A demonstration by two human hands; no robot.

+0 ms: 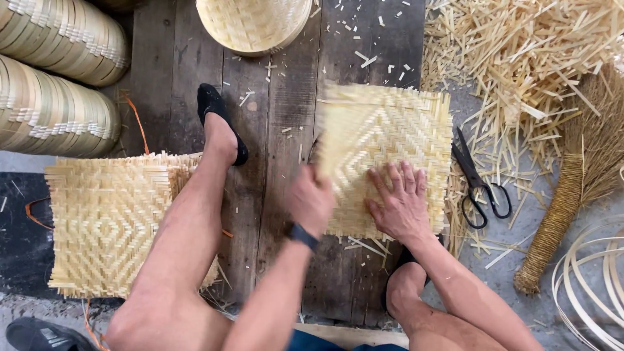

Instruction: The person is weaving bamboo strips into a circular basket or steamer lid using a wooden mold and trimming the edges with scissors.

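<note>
Weaver works a bamboo mat on a plank floor

On worn wooden floorboards [279,130] littered with splinters, the right hand [400,205] lies flat, fingers spread, on a woven bamboo mat [390,143], while the left hand [311,200] is closed round the mat's lifted, blurred left edge; black scissors [478,182] lie just right of the mat, a stack of woven mats [104,221] at left, bare boards between

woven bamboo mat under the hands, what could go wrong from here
The woven mat has bristly, untrimmed strip ends along its edges; the bare right hand pressing it flat and the left hand lifting its blurred near corner could catch splinters. Lifting may crease or loosen the weave. The scissors lie close beside the mat, near the right forearm.
</note>
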